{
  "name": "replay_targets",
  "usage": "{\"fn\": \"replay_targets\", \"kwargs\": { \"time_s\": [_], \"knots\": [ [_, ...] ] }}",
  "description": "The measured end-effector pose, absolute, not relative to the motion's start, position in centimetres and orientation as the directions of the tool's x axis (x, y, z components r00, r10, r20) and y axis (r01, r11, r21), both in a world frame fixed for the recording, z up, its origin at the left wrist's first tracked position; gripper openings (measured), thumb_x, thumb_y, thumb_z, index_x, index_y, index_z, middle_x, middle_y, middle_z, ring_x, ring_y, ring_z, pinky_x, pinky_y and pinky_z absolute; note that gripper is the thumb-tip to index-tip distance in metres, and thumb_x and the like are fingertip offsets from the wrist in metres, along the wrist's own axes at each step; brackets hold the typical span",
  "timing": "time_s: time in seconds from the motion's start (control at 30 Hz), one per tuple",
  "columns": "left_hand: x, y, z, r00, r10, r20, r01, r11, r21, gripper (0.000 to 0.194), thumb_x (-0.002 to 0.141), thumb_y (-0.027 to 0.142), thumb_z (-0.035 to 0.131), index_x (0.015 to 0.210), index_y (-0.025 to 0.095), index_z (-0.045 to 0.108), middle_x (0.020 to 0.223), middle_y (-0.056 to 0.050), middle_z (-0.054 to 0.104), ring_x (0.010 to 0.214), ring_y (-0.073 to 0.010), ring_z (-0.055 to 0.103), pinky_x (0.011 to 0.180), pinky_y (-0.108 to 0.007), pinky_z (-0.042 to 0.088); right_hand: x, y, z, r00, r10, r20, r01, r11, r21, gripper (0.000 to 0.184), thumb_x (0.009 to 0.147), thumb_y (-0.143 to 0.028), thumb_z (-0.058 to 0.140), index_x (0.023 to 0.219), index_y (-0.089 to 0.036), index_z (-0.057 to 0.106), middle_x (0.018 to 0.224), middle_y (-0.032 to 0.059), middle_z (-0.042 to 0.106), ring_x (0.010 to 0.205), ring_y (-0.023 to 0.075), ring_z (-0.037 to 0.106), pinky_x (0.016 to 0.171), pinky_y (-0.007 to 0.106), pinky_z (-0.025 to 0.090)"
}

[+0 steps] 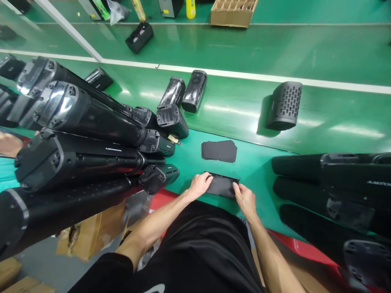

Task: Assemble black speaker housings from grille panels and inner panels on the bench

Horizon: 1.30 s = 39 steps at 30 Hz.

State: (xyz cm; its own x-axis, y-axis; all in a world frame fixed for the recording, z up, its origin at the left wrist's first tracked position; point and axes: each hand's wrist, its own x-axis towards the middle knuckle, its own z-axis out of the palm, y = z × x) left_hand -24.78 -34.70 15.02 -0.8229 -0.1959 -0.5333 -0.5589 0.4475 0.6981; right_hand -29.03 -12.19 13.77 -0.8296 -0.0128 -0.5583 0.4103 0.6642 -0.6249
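Note:
A black rectangular panel [222,185] with a raised rim along its far edge lies in front of my body at the green mat. My left hand [200,185] is closed on its left end, thumb and fingers bent over the edge. On the opposite end, my right hand [245,198] grips with the thumb over the near corner. Just beyond the panel is a loose, slightly fanned stack of thin black sheets [219,151]. Neither hand touches that stack. The undersides of the fingers are hidden.
Long black speaker-like housings [91,118] are piled at the left, and more housings [345,175] crowd the right. A perforated black unit [285,106] stands farther back. Two glossy black units [194,91] sit mid-table. A person's hand [10,144] shows at far left.

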Motion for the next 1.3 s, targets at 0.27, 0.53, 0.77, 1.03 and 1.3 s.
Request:
{"fn": "replay_targets", "kwargs": {
  "time_s": [0.27,0.53,0.77,1.03,1.3],
  "knots": [
    [-24.5,-34.7,13.6,-0.815,-0.238,-0.529,-0.564,0.54,0.625,0.023,0.1,0.041,0.058,0.105,0.027,0.075,0.093,-0.009,0.077,0.098,-0.0279,0.072,0.094,-0.034,0.045,-28.8,-11.6,12.6,-0.831,-0.022,-0.556,0.339,0.773,-0.536,0.05,0.079,-0.074,0.052,0.069,-0.026,0.062,0.061,0.0021,0.063,0.059,0.0207,0.052,0.062,0.032,0.034],
    [-23.1,-36.3,13.7,-0.829,-0.36,-0.428,-0.558,0.59,0.584,0.042,0.092,0.041,0.07,0.131,0.028,0.062,0.117,-0.008,0.069,0.115,-0.0277,0.061,0.101,-0.037,0.045,-28.9,-11.1,11.6,-0.876,0.072,-0.477,0.355,0.765,-0.537,0.061,0.076,-0.07,0.058,0.112,-0.021,0.067,0.092,0.0087,0.072,0.085,0.0288,0.064,0.076,0.038,0.043],
    [-24.3,-37.0,13.3,-0.864,-0.296,-0.407,-0.501,0.584,0.639,0.012,0.096,0.03,0.061,0.103,0.024,0.069,0.112,-0.008,0.065,0.113,-0.0247,0.058,0.102,-0.036,0.046,-30.6,-11.5,11.8,-0.869,0.028,-0.495,0.4,0.628,-0.667,0.053,0.069,-0.071,0.061,0.089,-0.022,0.065,0.094,0.0111,0.067,0.088,0.0282,0.062,0.085,0.043,0.047],
    [-24.9,-37.2,17.3,-0.747,-0.055,-0.662,-0.656,-0.103,0.748,0.036,0.09,0.051,0.062,0.11,0.024,0.05,0.066,0.009,0.054,0.048,-0.0098,0.048,0.051,-0.024,0.042,-30.6,-10.4,17.1,-0.715,-0.196,-0.671,0.626,0.246,-0.74,0.064,0.065,-0.071,0.08,0.104,-0.023,0.062,0.083,0.0054,0.074,0.071,0.025,0.07,0.066,0.038,0.056],
    [-24.6,-37.3,19.1,-0.825,-0.111,-0.554,-0.518,-0.242,0.821,0.044,0.083,0.05,0.073,0.107,0.02,0.051,0.065,0.01,0.051,0.055,-0.0068,0.044,0.055,-0.019,0.035,-30.1,-9.6,20.8,-0.673,-0.252,-0.695,0.723,-0.026,-0.691,0.066,0.068,-0.05,0.092,0.122,-0.024,0.065,0.089,0.0038,0.077,0.064,0.0178,0.068,0.059,0.028,0.053]
  ]
}}
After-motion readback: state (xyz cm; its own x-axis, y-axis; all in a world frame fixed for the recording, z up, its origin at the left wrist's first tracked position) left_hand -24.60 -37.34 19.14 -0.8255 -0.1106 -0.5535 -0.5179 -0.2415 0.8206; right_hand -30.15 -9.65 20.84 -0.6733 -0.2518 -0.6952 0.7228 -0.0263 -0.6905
